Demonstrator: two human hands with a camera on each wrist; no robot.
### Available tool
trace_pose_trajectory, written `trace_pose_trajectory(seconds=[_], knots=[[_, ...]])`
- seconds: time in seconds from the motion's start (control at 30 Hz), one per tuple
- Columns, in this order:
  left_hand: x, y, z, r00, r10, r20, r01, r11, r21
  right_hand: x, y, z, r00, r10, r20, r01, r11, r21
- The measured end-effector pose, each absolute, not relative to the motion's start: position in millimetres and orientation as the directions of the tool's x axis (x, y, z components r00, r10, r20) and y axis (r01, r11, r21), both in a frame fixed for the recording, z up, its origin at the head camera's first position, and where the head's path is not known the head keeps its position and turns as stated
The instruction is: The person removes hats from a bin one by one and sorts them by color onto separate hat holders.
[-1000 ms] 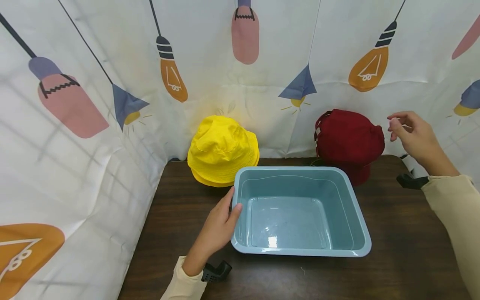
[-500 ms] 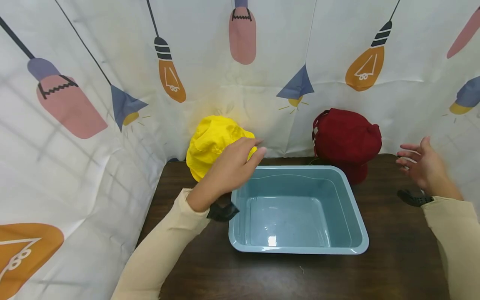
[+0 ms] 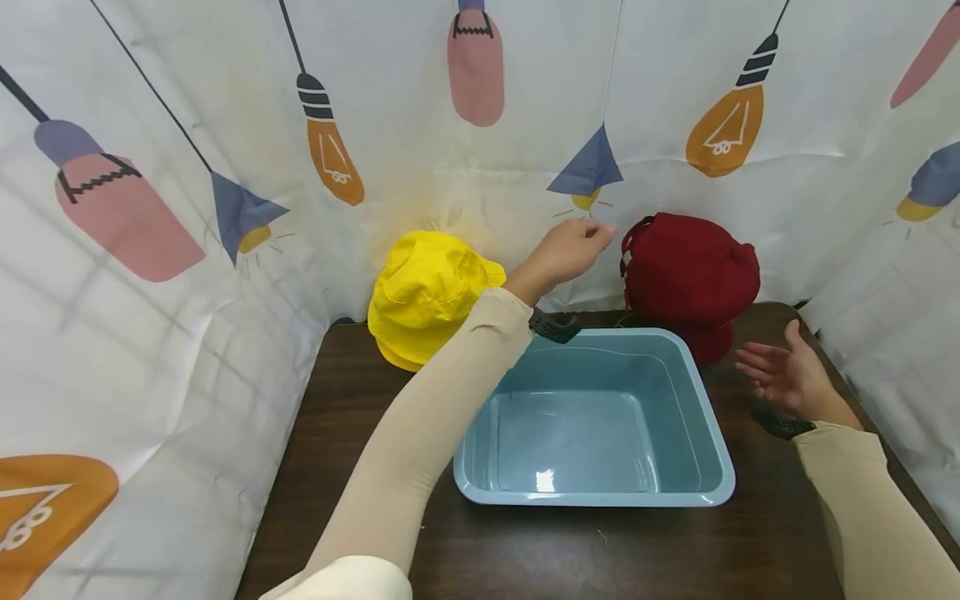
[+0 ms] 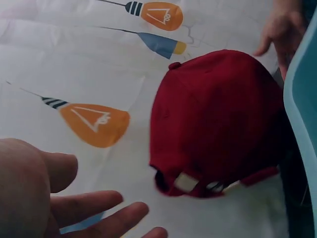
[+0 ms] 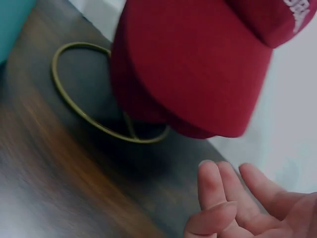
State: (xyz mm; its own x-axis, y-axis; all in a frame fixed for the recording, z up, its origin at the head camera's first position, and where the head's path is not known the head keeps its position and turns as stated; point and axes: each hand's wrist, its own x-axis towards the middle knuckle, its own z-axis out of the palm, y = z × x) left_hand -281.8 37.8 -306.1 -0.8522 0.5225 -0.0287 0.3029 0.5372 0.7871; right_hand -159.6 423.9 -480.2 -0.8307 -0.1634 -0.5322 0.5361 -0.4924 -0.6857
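Observation:
A red cap (image 3: 690,271) with a brim sits raised at the back right, on a stand whose thin gold ring base (image 5: 89,119) shows in the right wrist view. My left hand (image 3: 573,250) reaches across to the cap's left side, apart from it. In the left wrist view its loosely spread fingers (image 4: 106,218) hold nothing. Low at the cap's right front is my right hand (image 3: 791,379), palm turned inward, fingers extended and holding nothing. Between my arms stands a light blue plastic basin (image 3: 592,500) with nothing in it.
A yellow bucket hat (image 3: 427,292) stands at the back left, partly behind my left sleeve (image 3: 427,417). The dark wooden table (image 3: 555,558) ends at a white printed curtain (image 3: 420,100) behind and at both sides.
My left hand has left the basin's left rim and passed the yellow hat toward the red cap's left side. My right hand has dropped lower, from beside the cap to its right front.

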Motion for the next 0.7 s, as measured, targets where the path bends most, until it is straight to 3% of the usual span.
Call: trace_pose_trajectory(seconds=[0.27,0.7], knots=[[-296,82,-331,-0.912,0.407,-0.047,0.148,0.434,0.889,-162,405,-504,-0.819,-0.209,-0.535,0.548,-0.563,-0.619],[-298,101,-356,-0.918,0.394,-0.040,0.169,0.480,0.861,-163,393,-517,-0.874,-0.204,-0.440,0.439,-0.721,-0.536]])
